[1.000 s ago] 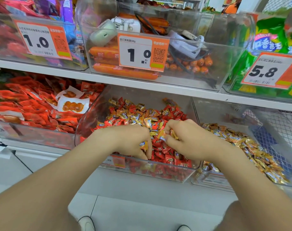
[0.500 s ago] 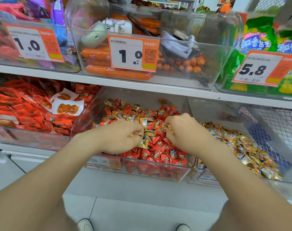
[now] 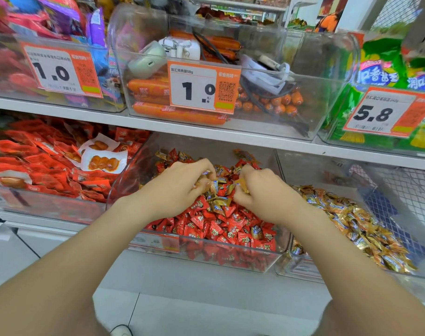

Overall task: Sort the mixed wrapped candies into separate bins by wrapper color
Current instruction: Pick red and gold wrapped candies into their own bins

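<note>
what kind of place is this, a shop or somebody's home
Most likely a snack shop: orange price tags on clear bins, a stocked shelf, and loose wrapped candies heaped for sale.

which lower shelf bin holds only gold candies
The right bin; the middle bin mixes red and gold candies, the left bin holds red packets.

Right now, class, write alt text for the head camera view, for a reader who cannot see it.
A person's left hand and right hand each pinch gold-wrapped candies in a clear middle bin of mostly red candies on a shop shelf. The right bin beside it holds gold candies.
</note>
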The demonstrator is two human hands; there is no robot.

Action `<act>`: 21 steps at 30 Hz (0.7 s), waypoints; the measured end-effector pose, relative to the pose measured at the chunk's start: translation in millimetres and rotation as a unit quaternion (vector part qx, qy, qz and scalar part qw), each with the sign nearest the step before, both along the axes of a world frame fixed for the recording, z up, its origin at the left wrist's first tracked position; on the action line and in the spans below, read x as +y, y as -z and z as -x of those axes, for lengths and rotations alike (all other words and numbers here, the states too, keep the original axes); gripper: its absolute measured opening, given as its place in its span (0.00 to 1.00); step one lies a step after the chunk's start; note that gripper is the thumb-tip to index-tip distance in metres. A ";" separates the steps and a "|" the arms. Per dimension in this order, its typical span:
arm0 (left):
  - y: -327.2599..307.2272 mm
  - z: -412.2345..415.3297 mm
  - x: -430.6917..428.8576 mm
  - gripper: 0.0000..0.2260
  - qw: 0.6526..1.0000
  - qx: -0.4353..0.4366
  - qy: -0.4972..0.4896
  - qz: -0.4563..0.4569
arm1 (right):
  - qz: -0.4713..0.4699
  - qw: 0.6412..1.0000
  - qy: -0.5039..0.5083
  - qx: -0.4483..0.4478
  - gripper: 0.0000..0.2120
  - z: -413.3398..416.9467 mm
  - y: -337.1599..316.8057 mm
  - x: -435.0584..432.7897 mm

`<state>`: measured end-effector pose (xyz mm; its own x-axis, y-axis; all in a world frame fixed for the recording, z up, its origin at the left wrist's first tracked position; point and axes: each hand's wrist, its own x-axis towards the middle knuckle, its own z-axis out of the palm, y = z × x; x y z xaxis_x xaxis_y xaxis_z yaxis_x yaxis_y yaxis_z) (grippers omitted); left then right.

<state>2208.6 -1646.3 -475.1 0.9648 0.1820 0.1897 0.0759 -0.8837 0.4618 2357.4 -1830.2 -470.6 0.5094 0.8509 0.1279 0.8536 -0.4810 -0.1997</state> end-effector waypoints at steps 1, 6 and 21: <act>1.8 -1.5 2.2 0.07 1.000 0.008 0.004 -0.018 | -0.007 1.000 -0.009 0.005 0.07 0.5 -1.3 -0.9; 0.3 -9.3 -2.1 0.10 0.985 0.097 -0.004 -0.142 | 0.005 0.999 -0.040 0.001 0.12 10.8 -1.5 2.2; -2.0 3.7 5.4 0.13 0.994 0.069 -0.033 -0.073 | 0.048 0.996 -0.071 -0.028 0.14 15.6 10.3 15.9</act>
<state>2204.9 -1640.9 -473.1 0.9703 0.2261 0.0865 0.1896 -0.9318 0.3094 2341.8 -1814.2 -480.8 0.3768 0.9238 0.0678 0.9232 -0.3685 -0.1089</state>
